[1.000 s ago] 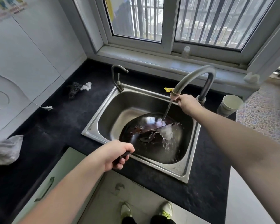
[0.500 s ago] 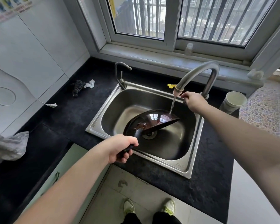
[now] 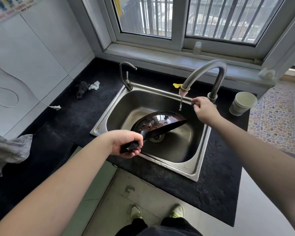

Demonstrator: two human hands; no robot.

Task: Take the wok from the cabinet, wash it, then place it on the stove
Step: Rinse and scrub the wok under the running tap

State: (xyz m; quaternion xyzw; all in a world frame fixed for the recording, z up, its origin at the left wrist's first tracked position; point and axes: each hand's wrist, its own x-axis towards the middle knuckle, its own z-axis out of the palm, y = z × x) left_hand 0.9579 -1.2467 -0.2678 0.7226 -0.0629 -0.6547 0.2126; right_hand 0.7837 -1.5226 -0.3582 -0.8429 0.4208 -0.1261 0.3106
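Wok (image 3: 160, 124), dark, round and metal, stands tilted steeply on edge inside the stainless steel sink (image 3: 199, 160), its wet inner face turned toward the window. Left hand (image 3: 126, 143) is wrapped tight around its black handle at the sink's near edge. Right hand (image 3: 203, 109), fingers loosely curled, holding nothing, sits beside the curved grey tap (image 3: 203, 72), where a thin trickle falls.

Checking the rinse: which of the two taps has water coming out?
The big arched tap at the sink's right, trickling from its spout; the thin small tap at the left corner is dry.
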